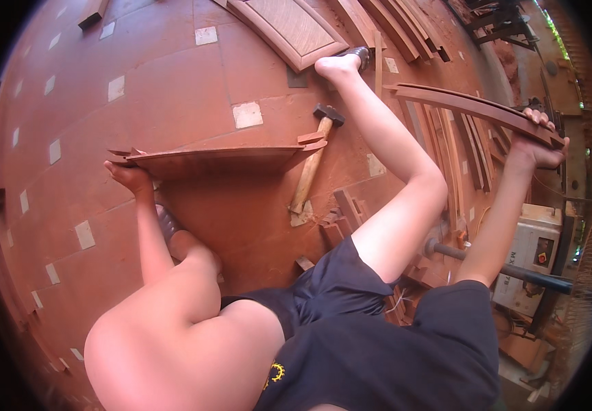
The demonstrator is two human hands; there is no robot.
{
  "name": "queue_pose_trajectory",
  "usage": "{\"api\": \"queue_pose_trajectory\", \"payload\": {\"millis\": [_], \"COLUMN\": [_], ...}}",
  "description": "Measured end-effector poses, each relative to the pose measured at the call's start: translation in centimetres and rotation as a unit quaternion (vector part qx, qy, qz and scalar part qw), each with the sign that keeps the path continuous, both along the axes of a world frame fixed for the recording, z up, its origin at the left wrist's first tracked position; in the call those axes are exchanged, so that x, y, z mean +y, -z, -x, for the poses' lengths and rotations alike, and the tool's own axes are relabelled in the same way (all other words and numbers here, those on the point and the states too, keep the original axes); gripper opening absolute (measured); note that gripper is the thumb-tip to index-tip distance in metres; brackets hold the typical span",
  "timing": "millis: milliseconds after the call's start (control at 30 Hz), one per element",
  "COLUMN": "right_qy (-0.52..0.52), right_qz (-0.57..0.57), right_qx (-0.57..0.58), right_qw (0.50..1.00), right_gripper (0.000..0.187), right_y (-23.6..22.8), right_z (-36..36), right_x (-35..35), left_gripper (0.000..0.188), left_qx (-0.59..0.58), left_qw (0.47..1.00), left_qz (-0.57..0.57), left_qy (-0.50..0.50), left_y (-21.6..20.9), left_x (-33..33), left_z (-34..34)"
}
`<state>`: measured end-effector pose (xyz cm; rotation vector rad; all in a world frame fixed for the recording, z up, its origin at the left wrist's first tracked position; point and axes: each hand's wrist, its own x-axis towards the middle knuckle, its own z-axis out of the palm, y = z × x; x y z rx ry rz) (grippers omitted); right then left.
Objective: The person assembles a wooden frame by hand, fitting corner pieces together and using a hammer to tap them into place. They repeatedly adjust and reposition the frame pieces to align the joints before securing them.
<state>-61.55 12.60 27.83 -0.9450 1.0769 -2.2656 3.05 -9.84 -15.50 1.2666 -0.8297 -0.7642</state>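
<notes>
At nine o'clock, my left hand (133,179), fingers curled, holds the end of a wooden panel (217,163) at ten; near three, my right hand (541,153) wraps round a curved wooden rail (470,108) at two

Left hand (133,179) partly hidden by board (220,162), framed panel (289,29) cropped

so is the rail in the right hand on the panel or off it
Off: the right hand holds the rail apart from the panel in the left hand; a leg shows between them.
</notes>
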Motion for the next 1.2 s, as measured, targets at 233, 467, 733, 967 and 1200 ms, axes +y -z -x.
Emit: {"api": "queue_pose_trajectory", "payload": {"millis": [233,467,733,967,1200], "right_qy": [-0.342,-0.292,-0.35,-0.454,-0.434], "right_qz": [0.059,0.025,-0.295,-0.535,-0.758], "right_qx": [0.132,-0.038,-0.007,-0.032,0.295], "right_qw": [0.929,0.955,0.889,0.712,0.388], "right_gripper": [0.048,0.05,0.065,0.08,0.045], "right_y": [10.5,23.8,20.5,14.9,13.1], "right_z": [-11.8,-14.2,-12.1,-10.1,-13.1], "right_x": [-10.0,-13.3,-10.1,-7.8,-10.5], "left_gripper": [0.059,0.063,0.061,0.066,0.071], "left_qx": [-0.098,0.088,0.072,0.06,0.168], "left_qw": [0.989,0.989,0.991,0.991,0.98], "left_qz": [0.097,0.078,0.077,0.064,0.047], "left_qy": [0.049,0.09,0.087,0.096,0.097], "left_y": [-2.4,-1.5,-2.7,-2.6,-1.5], "left_x": [2.7,2.6,3.6,3.4,3.0], "left_z": [-0.5,0.5,0.4,0.5,0.4]}}
